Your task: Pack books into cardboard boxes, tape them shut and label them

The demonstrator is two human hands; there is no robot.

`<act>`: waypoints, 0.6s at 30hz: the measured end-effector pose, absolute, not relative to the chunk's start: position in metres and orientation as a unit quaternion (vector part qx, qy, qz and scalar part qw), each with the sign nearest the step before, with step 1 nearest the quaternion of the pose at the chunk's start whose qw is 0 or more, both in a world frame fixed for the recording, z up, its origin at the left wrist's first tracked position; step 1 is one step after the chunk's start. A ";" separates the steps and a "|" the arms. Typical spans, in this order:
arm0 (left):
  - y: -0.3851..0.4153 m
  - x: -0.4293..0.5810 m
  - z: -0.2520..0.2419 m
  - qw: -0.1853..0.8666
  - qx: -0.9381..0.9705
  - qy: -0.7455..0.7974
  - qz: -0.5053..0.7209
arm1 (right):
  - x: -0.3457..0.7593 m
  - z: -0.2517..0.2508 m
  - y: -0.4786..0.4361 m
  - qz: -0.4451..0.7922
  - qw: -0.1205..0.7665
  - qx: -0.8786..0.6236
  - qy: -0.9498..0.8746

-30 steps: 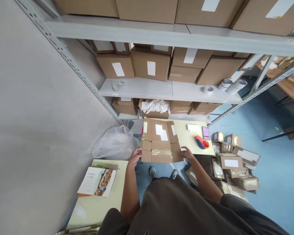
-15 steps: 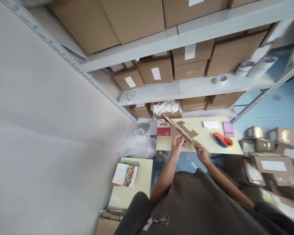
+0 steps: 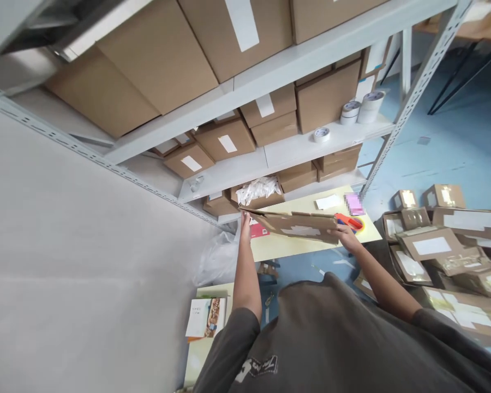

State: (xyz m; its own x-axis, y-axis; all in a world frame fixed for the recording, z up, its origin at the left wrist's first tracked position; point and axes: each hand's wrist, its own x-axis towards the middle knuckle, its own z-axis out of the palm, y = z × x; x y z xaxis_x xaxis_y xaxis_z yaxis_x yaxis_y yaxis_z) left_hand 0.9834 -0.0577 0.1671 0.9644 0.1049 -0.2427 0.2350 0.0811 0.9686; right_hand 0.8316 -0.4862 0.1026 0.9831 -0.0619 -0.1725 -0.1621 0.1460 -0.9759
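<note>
**Flattened cardboard box held between my two hands**

Near the middle of the frame, my left hand (image 3: 245, 225) is closed around the left end of a flattened cardboard box (image 3: 298, 225), pinching its edge. My right hand (image 3: 343, 234) grips the right end. The cardboard is above a pale yellow table (image 3: 311, 251), its right end just in front of an orange-and-blue tape dispenser (image 3: 346, 220). Cardboard parcels (image 3: 431, 245) lie heaped at lower right; boxed metal shelving (image 3: 229, 169) fills the upper frame.
</note>
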 end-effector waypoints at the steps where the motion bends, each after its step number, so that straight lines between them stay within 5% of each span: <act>1: -0.058 0.983 0.166 0.720 0.679 0.140 -0.024 | 0.836 0.101 -0.487 0.037 0.751 -0.654 0.080; 11: -0.067 0.937 0.135 0.689 0.675 0.262 0.024 | 0.872 0.056 -0.479 -0.026 0.733 -0.656 0.177; 18: -0.086 0.912 0.108 0.708 0.661 0.241 0.069 | 0.878 0.040 -0.463 0.080 0.740 -0.659 0.108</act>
State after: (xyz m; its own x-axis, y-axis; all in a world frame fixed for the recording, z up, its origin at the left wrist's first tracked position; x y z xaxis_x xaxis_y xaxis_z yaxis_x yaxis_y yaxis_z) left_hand 0.9118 -0.0860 0.1077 0.8747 0.4154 -0.2496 0.2205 0.1176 0.9683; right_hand 0.8780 -0.4632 0.0400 0.9640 -0.0246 -0.2649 -0.2602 0.1196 -0.9581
